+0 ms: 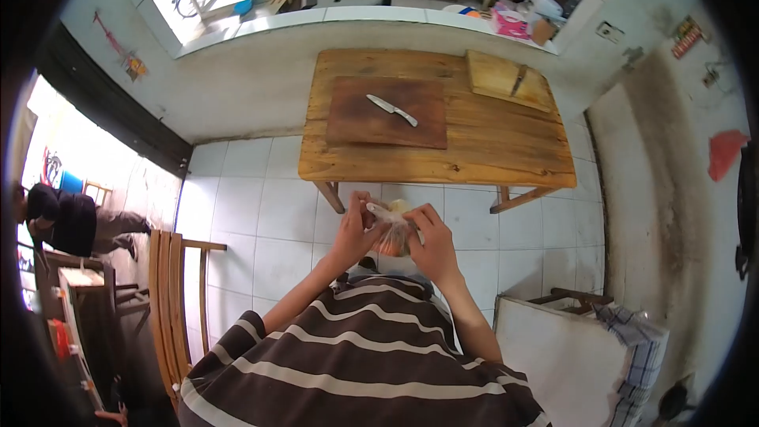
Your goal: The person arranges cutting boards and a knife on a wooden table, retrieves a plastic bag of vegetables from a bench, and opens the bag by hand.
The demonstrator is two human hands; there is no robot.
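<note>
A clear plastic bag (390, 225) hangs in front of my body, between me and the table. Something orange (389, 248) shows through its lower part, and something pale yellow shows near its top; I cannot make out what they are. My left hand (353, 231) pinches the bag's gathered upper part from the left. On the other side, my right hand (430, 240) grips it with bent fingers. Beyond both hands, a knife (392, 110) with a pale handle lies on a dark brown cutting board (356, 122), touched by neither hand.
The wooden table (443, 166) stands ahead, with a lighter board (498, 79) and a dark-handled tool (519, 79) at its back right. A wooden chair (170, 292) is at left, a cloth-draped white surface (553, 348) at right. A person (71, 217) is outside the left doorway.
</note>
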